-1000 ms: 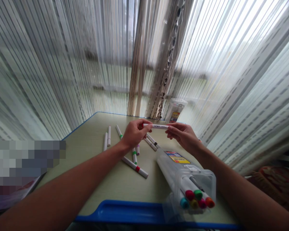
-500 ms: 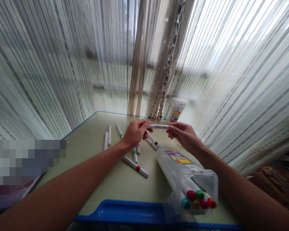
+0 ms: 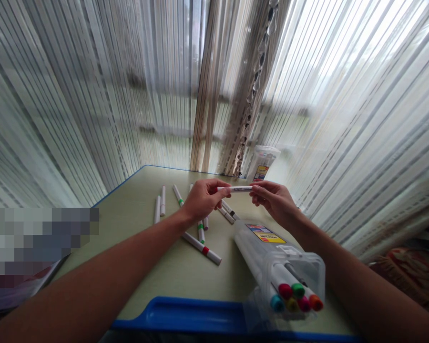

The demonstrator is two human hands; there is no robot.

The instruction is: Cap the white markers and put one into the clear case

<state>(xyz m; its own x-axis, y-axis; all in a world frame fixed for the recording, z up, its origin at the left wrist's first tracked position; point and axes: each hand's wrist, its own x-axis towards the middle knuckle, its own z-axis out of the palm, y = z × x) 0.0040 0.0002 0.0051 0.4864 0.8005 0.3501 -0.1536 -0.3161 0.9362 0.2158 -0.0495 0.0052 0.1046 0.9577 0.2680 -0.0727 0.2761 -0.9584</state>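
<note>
A white marker (image 3: 241, 189) with dark print on its barrel is held level above the table. My left hand (image 3: 205, 197) pinches one end, where a bit of red shows by the fingers. At the other end, the fingertips of my right hand (image 3: 274, 196) are closed on the marker. Beneath and around my left hand lie several loose white markers, among them one with a red band (image 3: 205, 250) and one with a green band (image 3: 200, 228). Closer to me, a clear plastic case (image 3: 248, 252) lies on its side with its lid open, showing several coloured marker ends.
Another clear case (image 3: 263, 162) stands at the table's far edge. The light table (image 3: 186, 281) has a blue rim and a blue pen tray (image 3: 196, 312) along its near side. Striped string curtains (image 3: 157, 85) hang behind it. At the right, patterned fabric (image 3: 400, 276) is visible.
My left hand has slid slightly right along the marker, and red now shows at its left end. My right hand has barely shifted. The loose markers and case stay put.
</note>
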